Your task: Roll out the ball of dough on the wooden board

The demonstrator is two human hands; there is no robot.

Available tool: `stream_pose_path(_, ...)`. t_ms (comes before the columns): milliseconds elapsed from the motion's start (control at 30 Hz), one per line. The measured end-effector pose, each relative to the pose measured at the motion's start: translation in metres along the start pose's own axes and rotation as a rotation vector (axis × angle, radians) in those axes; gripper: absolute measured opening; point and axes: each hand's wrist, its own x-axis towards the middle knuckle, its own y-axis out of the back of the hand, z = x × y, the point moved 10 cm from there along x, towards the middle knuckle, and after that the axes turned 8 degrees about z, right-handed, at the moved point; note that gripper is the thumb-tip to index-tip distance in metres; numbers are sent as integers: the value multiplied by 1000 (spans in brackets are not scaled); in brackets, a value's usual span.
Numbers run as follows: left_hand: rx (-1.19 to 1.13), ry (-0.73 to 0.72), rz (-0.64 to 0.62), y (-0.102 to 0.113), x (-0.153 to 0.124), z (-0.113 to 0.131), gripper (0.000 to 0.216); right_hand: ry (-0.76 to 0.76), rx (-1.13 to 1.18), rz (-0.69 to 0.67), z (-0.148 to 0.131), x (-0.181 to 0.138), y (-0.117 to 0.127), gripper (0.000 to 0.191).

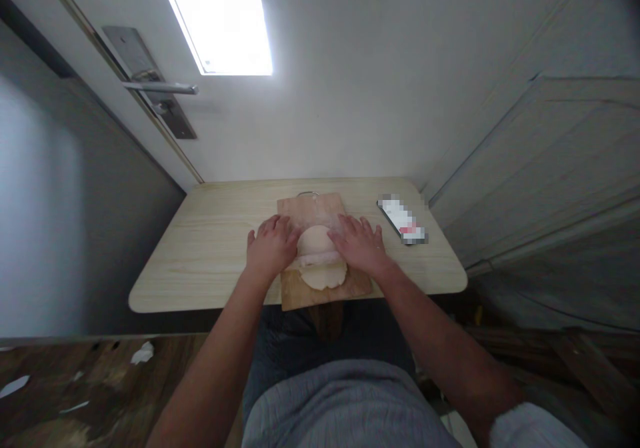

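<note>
Through the head camera, from a distance, I see a person working a flattened round of pale dough (pixel 323 278) on a wooden cutting board (pixel 311 209) at the center of the frame. The left hand (pixel 273 245) and right hand (pixel 361 243) flank the dough, palms down; each grip is loose, its fingers spread, though I cannot tell what lies under the palms. A pale band (pixel 317 259) crosses the dough between them, too blurred for me to say whether it is a fold or a separate piece.

The board, a metal ring (pixel 308 193) at its far end, sits on a narrow desk (pixel 210 248) with light wood grain and rounded near corners. To the right of center, a phone (pixel 401 220) lies aslant on the desktop, its screen pixelated.

Behind the desk rises a pale door (pixel 340 115), with a bright window (pixel 220 21) at the top of the frame and a metal lever handle (pixel 165 88) at upper left. A grayish wall (pixel 555 168) fills the right side. At lower left, white scraps (pixel 143 353) litter a dark brown floor (pixel 175 375); a gray shirt (pixel 345 408) occupies the bottom center.
</note>
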Motion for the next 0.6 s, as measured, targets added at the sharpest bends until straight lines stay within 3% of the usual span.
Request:
stream_pose_path(333,38,-63,-20,-14,-14,11,52,-27,49,101,4,-18,3,69)
stream_pose_path(600,46,-72,98,-3,-39,17,52,44,26,212,0,-54,11,64)
